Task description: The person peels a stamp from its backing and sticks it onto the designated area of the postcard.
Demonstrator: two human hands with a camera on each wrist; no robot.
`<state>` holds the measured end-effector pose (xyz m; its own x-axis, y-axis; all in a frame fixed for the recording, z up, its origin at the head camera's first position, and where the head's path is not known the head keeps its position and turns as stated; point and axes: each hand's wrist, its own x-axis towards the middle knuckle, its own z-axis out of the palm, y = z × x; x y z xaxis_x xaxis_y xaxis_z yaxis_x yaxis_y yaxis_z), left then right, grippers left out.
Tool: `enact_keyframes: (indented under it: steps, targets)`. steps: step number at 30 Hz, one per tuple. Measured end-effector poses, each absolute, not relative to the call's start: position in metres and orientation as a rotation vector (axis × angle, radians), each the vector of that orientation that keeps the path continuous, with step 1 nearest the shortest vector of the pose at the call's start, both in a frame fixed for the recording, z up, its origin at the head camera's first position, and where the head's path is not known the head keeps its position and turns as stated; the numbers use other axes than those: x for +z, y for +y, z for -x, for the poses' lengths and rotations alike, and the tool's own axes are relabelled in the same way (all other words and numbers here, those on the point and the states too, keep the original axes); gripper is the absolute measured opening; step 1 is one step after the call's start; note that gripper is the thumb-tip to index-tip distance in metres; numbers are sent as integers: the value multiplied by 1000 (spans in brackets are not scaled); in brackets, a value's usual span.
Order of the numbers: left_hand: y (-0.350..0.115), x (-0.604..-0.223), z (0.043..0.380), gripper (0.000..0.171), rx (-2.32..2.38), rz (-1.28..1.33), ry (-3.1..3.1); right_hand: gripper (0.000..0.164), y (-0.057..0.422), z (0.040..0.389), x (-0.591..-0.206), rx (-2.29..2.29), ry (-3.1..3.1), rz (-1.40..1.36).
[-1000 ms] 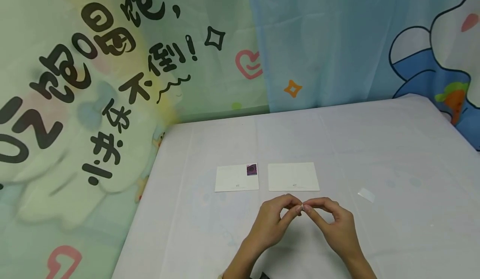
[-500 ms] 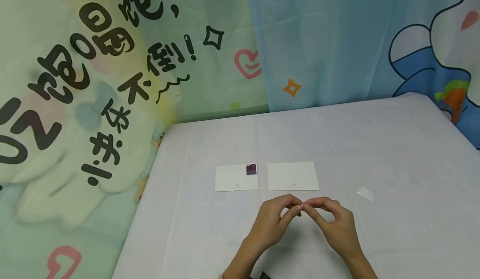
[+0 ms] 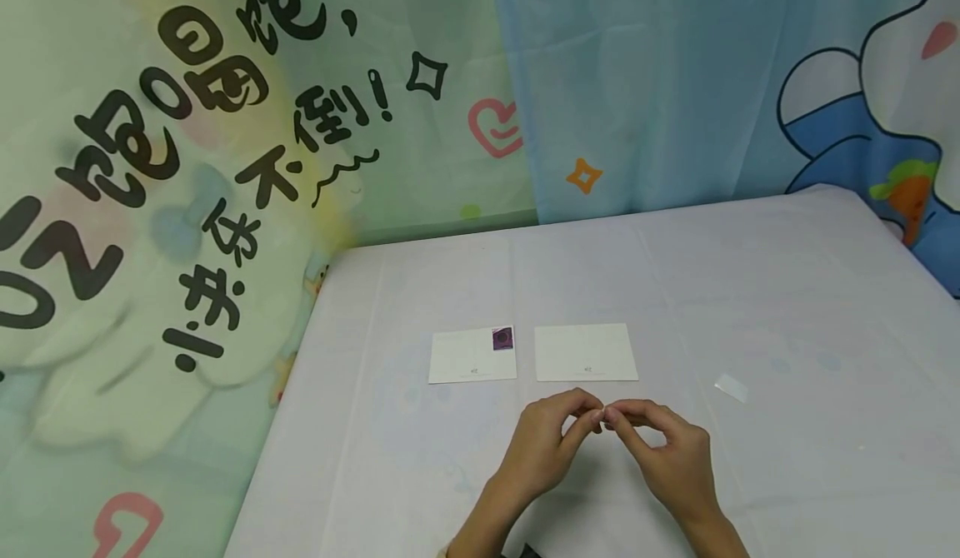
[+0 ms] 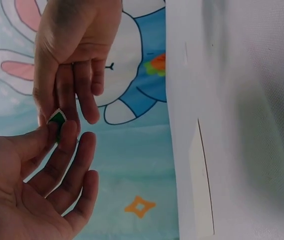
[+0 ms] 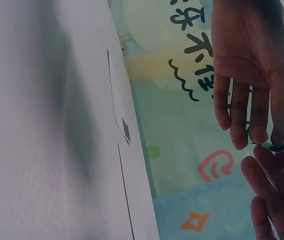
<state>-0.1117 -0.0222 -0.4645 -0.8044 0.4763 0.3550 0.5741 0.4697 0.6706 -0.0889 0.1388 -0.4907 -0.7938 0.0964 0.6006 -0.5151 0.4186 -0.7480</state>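
Both hands meet fingertip to fingertip above the table in the head view, just on the near side of a blank white card [image 3: 586,352]. My left hand [image 3: 543,441] pinches a small green stamp with a serrated edge [image 4: 58,118] between thumb and index finger. On the stamp's other side, the right hand [image 3: 675,458] pinches it too, thumb against index finger. Fingers cover most of the stamp; in the right wrist view a dark, curved sliver of it shows between the fingertips. To the left lies a second white card [image 3: 465,358], with a purple stamp [image 3: 502,339] in its upper right corner.
A small translucent piece, like a scrap of film [image 3: 731,388], lies right of the blank card. A white cloth [image 3: 795,308] covers the table. Printed curtains [image 3: 637,83] hang behind it and along its left side.
The right hand has shifted and turned slightly, its thumb and index finger still at the left fingertips. My left hand and both cards stay in place.
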Motion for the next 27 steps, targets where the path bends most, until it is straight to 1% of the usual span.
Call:
enact_keyframes:
  steps: [5,11,18,27]
  targets:
    - [-22,-465,112,23,-1255,932,-2587,20,140,89,-496,1442,-2088,-368]
    - [-22,-465,111,21,-1271,937,-2575,12,140,89,-494,1437,-2110,-351]
    - [-22,-465,111,21,-1304,936,-2577,21,139,91,-495,1419,-2106,-320]
    - [-21,-466,111,20,-1357,937,-2573,19,138,89,-489,1423,-2091,-248]
